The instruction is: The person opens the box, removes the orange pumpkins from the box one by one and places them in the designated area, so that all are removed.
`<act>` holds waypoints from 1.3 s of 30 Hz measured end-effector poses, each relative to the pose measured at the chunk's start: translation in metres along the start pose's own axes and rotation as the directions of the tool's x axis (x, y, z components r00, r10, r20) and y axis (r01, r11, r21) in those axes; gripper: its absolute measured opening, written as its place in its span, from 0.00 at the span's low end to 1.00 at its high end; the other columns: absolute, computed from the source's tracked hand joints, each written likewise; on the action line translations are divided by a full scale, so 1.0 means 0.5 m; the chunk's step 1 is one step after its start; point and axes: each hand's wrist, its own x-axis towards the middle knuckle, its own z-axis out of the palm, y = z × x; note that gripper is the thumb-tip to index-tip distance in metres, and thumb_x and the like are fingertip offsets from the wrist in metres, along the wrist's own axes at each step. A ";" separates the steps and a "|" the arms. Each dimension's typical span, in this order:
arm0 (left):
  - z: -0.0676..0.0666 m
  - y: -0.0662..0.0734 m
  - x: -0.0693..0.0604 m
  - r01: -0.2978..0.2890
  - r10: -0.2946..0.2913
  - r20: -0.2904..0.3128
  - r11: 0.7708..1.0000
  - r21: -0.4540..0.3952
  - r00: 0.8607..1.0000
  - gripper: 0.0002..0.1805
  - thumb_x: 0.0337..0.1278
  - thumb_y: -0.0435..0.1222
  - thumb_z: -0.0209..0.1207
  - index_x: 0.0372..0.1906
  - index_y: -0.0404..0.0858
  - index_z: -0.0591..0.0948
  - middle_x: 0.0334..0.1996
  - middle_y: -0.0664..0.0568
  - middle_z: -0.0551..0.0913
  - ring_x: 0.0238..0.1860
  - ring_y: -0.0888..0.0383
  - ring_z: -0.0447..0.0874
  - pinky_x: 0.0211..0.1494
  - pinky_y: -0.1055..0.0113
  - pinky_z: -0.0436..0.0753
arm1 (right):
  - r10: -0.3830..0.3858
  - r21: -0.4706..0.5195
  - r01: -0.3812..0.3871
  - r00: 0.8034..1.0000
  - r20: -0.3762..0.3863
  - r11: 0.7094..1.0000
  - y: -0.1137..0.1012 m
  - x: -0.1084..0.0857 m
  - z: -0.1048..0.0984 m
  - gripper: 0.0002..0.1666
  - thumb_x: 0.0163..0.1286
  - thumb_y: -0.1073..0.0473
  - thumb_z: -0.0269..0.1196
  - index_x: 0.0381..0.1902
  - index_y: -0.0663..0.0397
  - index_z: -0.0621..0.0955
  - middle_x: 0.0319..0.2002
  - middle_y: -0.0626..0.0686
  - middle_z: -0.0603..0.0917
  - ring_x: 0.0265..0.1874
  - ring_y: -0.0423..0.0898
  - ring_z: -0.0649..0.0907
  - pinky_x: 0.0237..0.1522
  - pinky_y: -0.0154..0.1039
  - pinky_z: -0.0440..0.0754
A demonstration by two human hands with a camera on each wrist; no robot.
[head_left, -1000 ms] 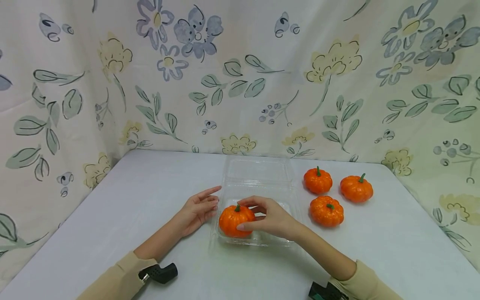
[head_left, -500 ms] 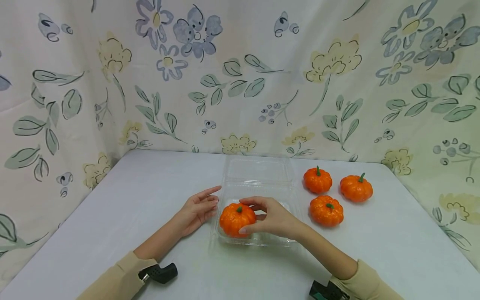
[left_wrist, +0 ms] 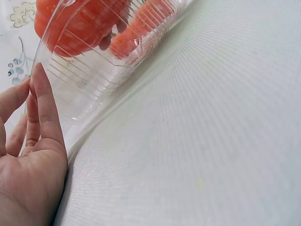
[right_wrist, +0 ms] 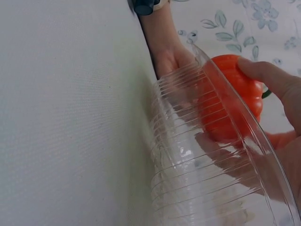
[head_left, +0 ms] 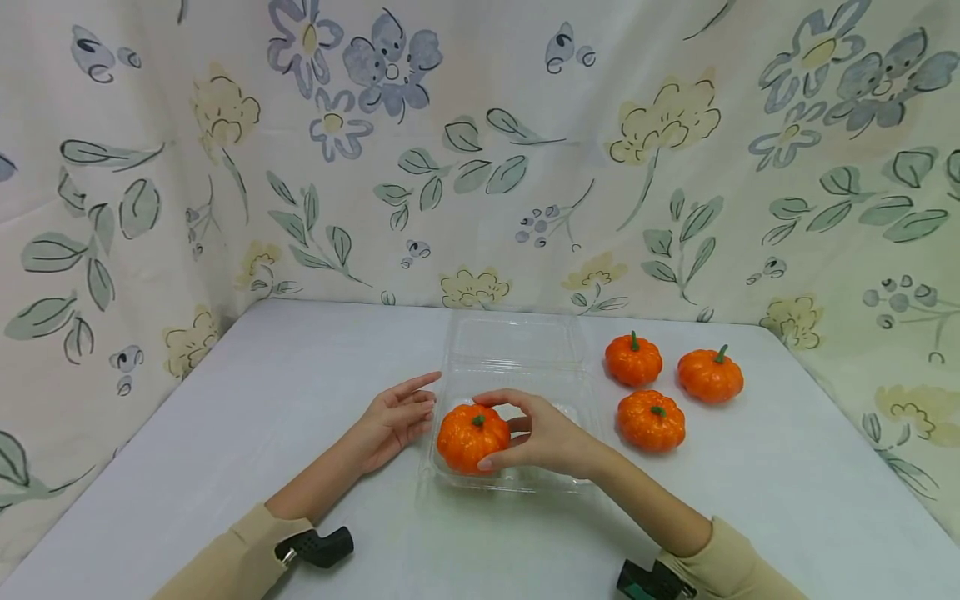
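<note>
A small orange pumpkin (head_left: pixel 467 442) with a short green stem is at the left side of a clear plastic clamshell box (head_left: pixel 536 482). My right hand (head_left: pixel 546 437) holds it from the right, thumb in front and fingers behind. Through the box's ribbed wall (right_wrist: pixel 188 174), the right wrist view shows the pumpkin (right_wrist: pixel 225 99) between thumb and fingers. My left hand (head_left: pixel 393 423) is beside the box's left edge, fingers extended. In the left wrist view, its fingertips are at the clear rim; whether they press on it I cannot tell.
Three more orange pumpkins stand right of the box: one at the back (head_left: pixel 633 360), one farther right (head_left: pixel 710 375) and one nearer (head_left: pixel 651 421). The box's lid (head_left: pixel 517 340) lies folded open toward the back of the white table (head_left: pixel 315 350). A floral curtain (head_left: pixel 480 150) hangs behind.
The held pumpkin has tilted slightly, its stem now leaning toward the front and right. My right hand has stayed almost in place, and the left hand has not visibly moved.
</note>
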 end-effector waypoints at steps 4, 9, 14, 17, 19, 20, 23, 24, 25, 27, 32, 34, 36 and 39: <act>-0.001 0.000 0.000 -0.002 0.002 -0.001 1.000 -0.001 1.000 0.30 0.78 0.24 0.52 0.80 0.35 0.66 0.47 0.53 0.79 0.39 0.65 0.84 0.50 0.75 0.87 | -0.013 0.007 0.013 1.000 0.018 1.000 0.000 0.000 0.000 0.45 0.65 0.62 0.76 0.75 0.64 0.69 0.73 0.61 0.73 0.60 0.58 0.82 0.60 0.50 0.87; -0.002 -0.002 0.000 -0.006 0.006 0.002 1.000 0.008 1.000 0.30 0.78 0.24 0.52 0.80 0.35 0.66 0.47 0.53 0.79 0.39 0.65 0.84 0.49 0.75 0.87 | -0.018 0.020 0.017 0.999 0.035 1.000 0.003 0.001 -0.001 0.45 0.66 0.62 0.75 0.76 0.63 0.69 0.73 0.61 0.73 0.61 0.57 0.81 0.61 0.49 0.86; -0.003 -0.001 0.000 -0.010 0.010 0.004 1.000 0.010 1.000 0.30 0.78 0.24 0.52 0.79 0.35 0.66 0.47 0.53 0.79 0.39 0.65 0.84 0.49 0.75 0.87 | -0.025 0.035 0.023 0.998 0.056 0.999 0.004 0.003 0.000 0.46 0.67 0.61 0.75 0.77 0.62 0.67 0.73 0.60 0.72 0.64 0.58 0.79 0.63 0.48 0.85; -0.003 0.000 -0.001 -0.009 0.009 0.002 1.000 0.008 1.000 0.30 0.78 0.24 0.52 0.80 0.35 0.66 0.47 0.53 0.79 0.39 0.65 0.84 0.49 0.75 0.87 | -0.020 0.040 0.018 0.998 0.059 0.999 0.006 0.005 0.001 0.46 0.67 0.59 0.75 0.77 0.59 0.67 0.72 0.59 0.72 0.66 0.58 0.78 0.65 0.49 0.84; -0.003 0.000 -0.001 -0.010 0.010 0.001 1.000 0.009 1.000 0.30 0.78 0.25 0.52 0.80 0.35 0.66 0.47 0.53 0.79 0.39 0.65 0.83 0.49 0.75 0.87 | -0.006 0.038 0.004 0.998 0.055 0.999 0.006 0.007 0.002 0.45 0.67 0.58 0.74 0.77 0.56 0.68 0.71 0.58 0.73 0.65 0.57 0.78 0.66 0.50 0.83; -0.003 0.001 -0.002 -0.009 0.009 0.000 1.000 0.008 1.000 0.30 0.78 0.25 0.53 0.79 0.36 0.67 0.47 0.53 0.79 0.39 0.65 0.83 0.49 0.75 0.87 | 0.002 0.037 -0.004 0.999 0.051 0.999 0.007 0.007 0.003 0.44 0.67 0.57 0.74 0.77 0.54 0.69 0.71 0.57 0.73 0.65 0.57 0.79 0.67 0.51 0.82; -0.003 0.001 -0.003 -0.011 0.011 0.000 1.000 0.010 1.000 0.28 0.78 0.25 0.52 0.78 0.38 0.69 0.47 0.53 0.79 0.40 0.65 0.83 0.49 0.75 0.87 | 0.019 0.029 -0.020 0.999 0.037 0.999 0.009 0.009 0.004 0.41 0.68 0.55 0.73 0.75 0.51 0.70 0.70 0.56 0.74 0.64 0.56 0.79 0.68 0.53 0.81; -0.003 0.001 -0.003 -0.012 0.012 -0.001 1.000 0.012 1.000 0.28 0.78 0.25 0.52 0.78 0.39 0.70 0.47 0.53 0.79 0.40 0.65 0.83 0.49 0.75 0.87 | 0.019 0.024 -0.020 0.999 0.033 1.000 0.010 0.010 0.005 0.41 0.68 0.55 0.73 0.75 0.51 0.70 0.70 0.56 0.74 0.64 0.56 0.80 0.68 0.53 0.80; -0.004 0.001 -0.004 -0.013 0.013 -0.001 1.000 0.014 1.000 0.27 0.78 0.25 0.52 0.77 0.40 0.71 0.47 0.54 0.79 0.40 0.65 0.84 0.49 0.75 0.87 | 0.018 0.021 -0.019 0.999 0.030 1.000 0.010 0.010 0.005 0.41 0.69 0.54 0.73 0.75 0.52 0.70 0.70 0.56 0.74 0.64 0.56 0.80 0.69 0.54 0.80; -0.005 0.000 -0.004 -0.013 0.013 -0.001 1.000 0.016 1.000 0.27 0.79 0.25 0.52 0.76 0.41 0.72 0.47 0.54 0.79 0.40 0.65 0.84 0.50 0.75 0.87 | 0.011 0.017 -0.011 1.000 0.024 1.000 0.011 0.010 0.005 0.41 0.69 0.55 0.73 0.76 0.55 0.70 0.70 0.57 0.74 0.64 0.56 0.80 0.68 0.54 0.80; -0.006 0.000 -0.002 -0.007 0.007 0.000 1.000 0.012 1.000 0.28 0.78 0.25 0.52 0.79 0.38 0.68 0.47 0.53 0.79 0.40 0.65 0.83 0.49 0.76 0.87 | -0.013 0.012 0.012 1.000 0.010 1.000 0.009 0.008 0.005 0.42 0.68 0.56 0.74 0.75 0.58 0.70 0.71 0.59 0.73 0.62 0.57 0.81 0.66 0.53 0.83; -0.005 0.000 -0.001 -0.005 0.005 0.000 1.000 0.011 1.000 0.29 0.78 0.25 0.52 0.79 0.36 0.67 0.48 0.53 0.79 0.40 0.65 0.83 0.49 0.76 0.87 | -0.021 0.014 0.021 1.000 0.004 1.000 0.007 0.007 0.005 0.42 0.68 0.56 0.74 0.75 0.58 0.70 0.70 0.59 0.74 0.61 0.56 0.81 0.64 0.53 0.84; -0.005 -0.001 0.000 -0.004 0.004 0.000 1.000 0.011 1.000 0.30 0.78 0.25 0.52 0.80 0.36 0.66 0.48 0.53 0.78 0.40 0.65 0.83 0.49 0.76 0.87 | -0.025 0.016 0.025 1.000 -0.002 1.000 0.005 0.004 0.004 0.42 0.68 0.56 0.74 0.75 0.58 0.70 0.71 0.59 0.74 0.61 0.56 0.81 0.64 0.51 0.84; -0.005 -0.003 0.001 -0.006 0.006 0.003 1.000 0.013 1.000 0.29 0.78 0.25 0.52 0.80 0.35 0.66 0.48 0.53 0.78 0.40 0.65 0.83 0.50 0.75 0.87 | -0.024 0.011 0.024 1.000 -0.016 1.000 0.004 0.001 0.001 0.42 0.67 0.55 0.75 0.75 0.56 0.71 0.71 0.58 0.75 0.61 0.55 0.80 0.63 0.49 0.85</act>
